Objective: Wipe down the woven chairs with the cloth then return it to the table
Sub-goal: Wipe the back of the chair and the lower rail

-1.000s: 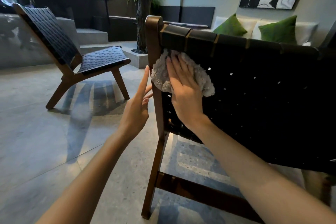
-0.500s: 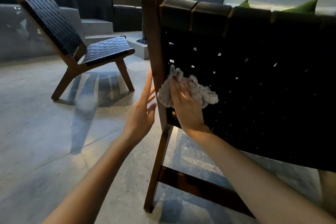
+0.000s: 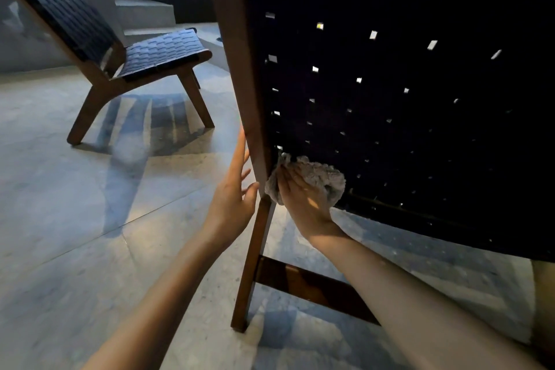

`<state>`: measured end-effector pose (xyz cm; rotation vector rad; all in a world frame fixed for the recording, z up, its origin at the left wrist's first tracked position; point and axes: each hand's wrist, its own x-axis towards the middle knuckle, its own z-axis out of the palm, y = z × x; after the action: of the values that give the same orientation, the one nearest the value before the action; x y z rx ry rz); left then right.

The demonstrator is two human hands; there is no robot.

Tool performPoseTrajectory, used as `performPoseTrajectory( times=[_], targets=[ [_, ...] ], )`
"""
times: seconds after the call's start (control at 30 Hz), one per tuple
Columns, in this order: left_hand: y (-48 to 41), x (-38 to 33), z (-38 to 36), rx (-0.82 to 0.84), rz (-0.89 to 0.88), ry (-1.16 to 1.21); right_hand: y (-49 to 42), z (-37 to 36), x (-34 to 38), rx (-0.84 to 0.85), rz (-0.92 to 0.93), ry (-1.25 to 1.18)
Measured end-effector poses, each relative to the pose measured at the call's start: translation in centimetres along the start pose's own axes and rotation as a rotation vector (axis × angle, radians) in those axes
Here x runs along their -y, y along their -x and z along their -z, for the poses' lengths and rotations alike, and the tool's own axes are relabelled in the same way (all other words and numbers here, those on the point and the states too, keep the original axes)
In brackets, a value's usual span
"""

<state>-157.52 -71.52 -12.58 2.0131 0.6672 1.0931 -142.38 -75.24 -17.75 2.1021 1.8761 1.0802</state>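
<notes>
I face the dark woven back of the near chair [image 3: 390, 129], which fills the right half of the head view in a brown wooden frame. My right hand [image 3: 303, 198] presses a crumpled grey cloth [image 3: 322, 177] against the lower left corner of the weave, fingers laid flat over it. Just left of the wooden upright, my left hand [image 3: 235, 192] is held up with straight fingers, its fingertips close to or touching the post. A second woven chair [image 3: 129, 48] stands apart at the upper left.
Pale stone floor [image 3: 90, 219] spreads to the left and below. The near chair's rear leg [image 3: 249, 279] and crossbar [image 3: 315, 288] are low in the middle. Grey steps [image 3: 144, 12] rise behind the far chair. No table is in view.
My right hand has slid the cloth down the chair back from the top rail to the bottom left corner. My view has dropped with it. The left hand followed alongside the post.
</notes>
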Motion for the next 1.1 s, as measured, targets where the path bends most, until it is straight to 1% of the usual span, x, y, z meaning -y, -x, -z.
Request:
performPoseTrajectory(
  times=[0.1,0.17,0.2,0.3,0.4,0.47,0.53,0.63,0.7,0.8,0.87,0.9,1.0,1.1],
  targets=[
    [0.8,0.4,-0.8,0.008,0.041,-0.014,-0.1,0.9,-0.4,0.026,0.006,0.002],
    [1.3,0.5,-1.3,0.004,0.058,-0.035,0.0,0.9,-0.9,0.034,0.005,-0.092],
    [1.4,0.6,-1.5,0.003,0.079,-0.047,0.0,0.7,-0.9,0.082,0.004,-0.098],
    [1.9,0.3,-2.3,-0.012,0.154,-0.076,0.6,1.8,-2.0,0.049,0.021,-0.013],
    [2.8,-0.4,-3.8,-0.037,0.171,-0.109,2.1,2.5,-3.3,0.048,0.043,0.075],
    [3.3,-0.7,-5.1,-0.008,0.244,-0.184,3.2,2.3,-4.3,0.147,0.053,0.17],
    [3.5,-1.4,-6.5,0.072,0.334,-0.278,4.4,2.5,-5.6,0.246,0.033,0.22],
    [3.7,-3.2,-8.3,0.218,0.36,-0.433,7.5,2.4,-8.2,0.388,0.023,0.287],
    [3.8,-4.5,-9.7,0.306,0.3,-0.477,9.9,2.6,-10.5,0.353,0.011,0.244],
    [4.0,-5.7,-12.8,0.38,0.087,-0.404,14.1,2.2,-14.1,0.428,0.001,0.202],
    [4.2,-6.3,-15.4,0.403,-0.052,-0.413,16.6,1.9,-16.6,0.455,-0.006,0.186],
    [4.2,-6.6,-16.8,0.426,-0.087,-0.436,17.8,1.9,-17.8,0.469,-0.036,0.186],
    [3.9,-7.6,-20.6,0.55,-0.101,-0.49,22.0,1.3,-21.4,0.546,-0.139,0.137],
    [4.1,-8.8,-23.8,0.64,-0.195,-0.576,26.0,0.9,-24.3,0.645,-0.219,0.111]
  ],
)
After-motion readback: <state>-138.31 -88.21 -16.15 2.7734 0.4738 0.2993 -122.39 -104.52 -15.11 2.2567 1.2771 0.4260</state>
